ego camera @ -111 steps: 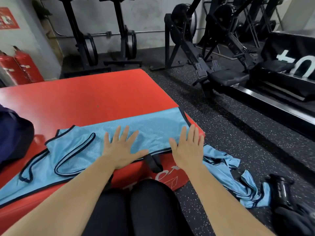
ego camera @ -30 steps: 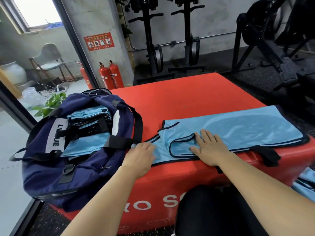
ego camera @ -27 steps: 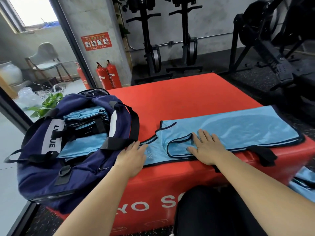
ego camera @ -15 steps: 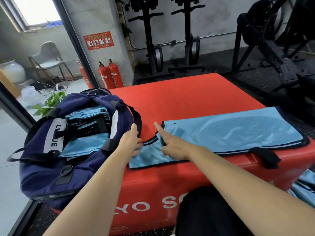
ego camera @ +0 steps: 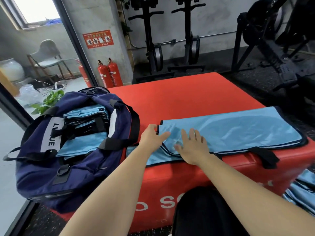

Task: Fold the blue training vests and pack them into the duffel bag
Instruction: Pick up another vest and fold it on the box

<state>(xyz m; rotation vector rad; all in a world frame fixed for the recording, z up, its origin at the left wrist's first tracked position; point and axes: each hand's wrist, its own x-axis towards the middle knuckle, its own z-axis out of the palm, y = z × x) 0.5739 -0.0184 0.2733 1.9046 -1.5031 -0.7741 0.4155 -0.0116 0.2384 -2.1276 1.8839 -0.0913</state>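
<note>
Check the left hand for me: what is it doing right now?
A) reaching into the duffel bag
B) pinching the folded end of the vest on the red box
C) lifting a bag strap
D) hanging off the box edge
B: the left hand pinches the folded end of the blue vest on the red box, beside the duffel bag, not in it.

The duffel bag (ego camera: 51, 135) panel reads "L…UE"; the red box (ego camera: 179, 99) front shows perhaps "O SO".
</note>
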